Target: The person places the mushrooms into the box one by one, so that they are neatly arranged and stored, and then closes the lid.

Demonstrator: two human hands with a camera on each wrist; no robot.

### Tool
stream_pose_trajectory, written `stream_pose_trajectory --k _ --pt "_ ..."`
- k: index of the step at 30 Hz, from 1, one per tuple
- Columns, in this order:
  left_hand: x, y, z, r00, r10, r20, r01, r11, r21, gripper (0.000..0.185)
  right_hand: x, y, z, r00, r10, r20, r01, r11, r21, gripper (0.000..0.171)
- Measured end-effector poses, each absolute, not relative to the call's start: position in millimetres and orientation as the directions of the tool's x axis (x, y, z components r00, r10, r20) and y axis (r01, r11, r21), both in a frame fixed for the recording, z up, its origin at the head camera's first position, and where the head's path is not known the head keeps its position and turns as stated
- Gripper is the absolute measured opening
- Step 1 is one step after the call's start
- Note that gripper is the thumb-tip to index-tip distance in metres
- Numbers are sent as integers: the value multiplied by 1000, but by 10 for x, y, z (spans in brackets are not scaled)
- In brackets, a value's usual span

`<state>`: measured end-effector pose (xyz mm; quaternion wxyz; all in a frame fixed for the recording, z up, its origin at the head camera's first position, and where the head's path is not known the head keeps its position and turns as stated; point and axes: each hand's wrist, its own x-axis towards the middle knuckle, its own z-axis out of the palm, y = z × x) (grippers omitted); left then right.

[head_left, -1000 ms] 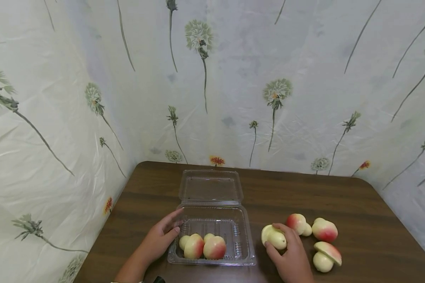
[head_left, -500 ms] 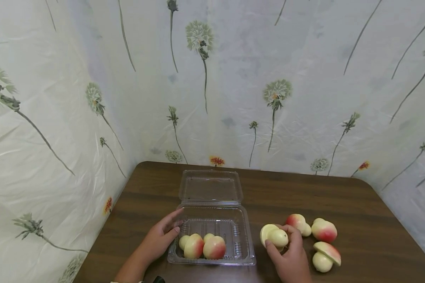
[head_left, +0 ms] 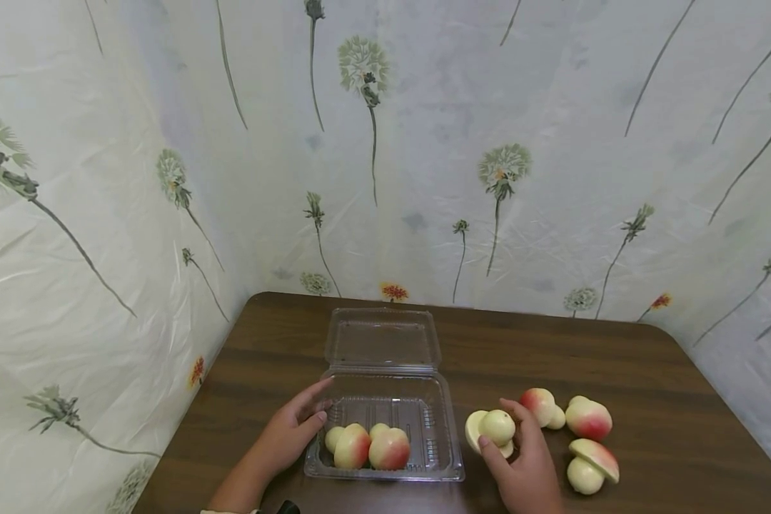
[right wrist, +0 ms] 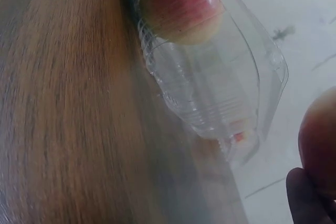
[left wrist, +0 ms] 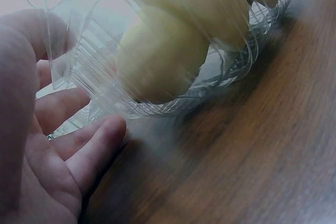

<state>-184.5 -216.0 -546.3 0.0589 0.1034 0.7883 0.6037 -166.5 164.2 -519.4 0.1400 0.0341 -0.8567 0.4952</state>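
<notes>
Mushroom (head_left: pixel 491 430) in right hand (head_left: pixel 522 467) — stem toward camera, cap behind

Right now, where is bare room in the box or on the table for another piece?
In the clear box, the far half behind the two fruits is bare. The table is bare beyond the lid. It is crowded around the right hand and the loose pieces.

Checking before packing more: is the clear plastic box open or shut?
Open: the clear plastic box has its hinged lid lying flat behind it.
</notes>
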Motion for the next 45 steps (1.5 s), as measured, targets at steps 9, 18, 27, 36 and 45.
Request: stream_pose_trajectory --k 9,18,27,36,45 --pt "-1848 -2148 -5457 -971 235 36 94 243 965 52 -1612 1593 -5121 -964 77 256 -197 443 -875 52" --pt "-1855 -2154 -5468 -973 228 35 95 256 962 51 -1599 1565 -5100 -957 14 289 -240 519 -821 50" --pt "-1849 -2146 -5456 -976 214 30 87 262 961 52 -1604 1447 -5104 -942 -22 335 -291 549 -784 47" --pt "-1852 -2137 -5456 -977 209 31 84 253 964 52 -1611 1316 -5132 -933 -35 358 -310 582 -752 44" --pt "-1849 -2143 -5466 -975 220 39 98 264 960 51 -1614 1203 -5143 -927 -39 374 -321 602 -731 48"
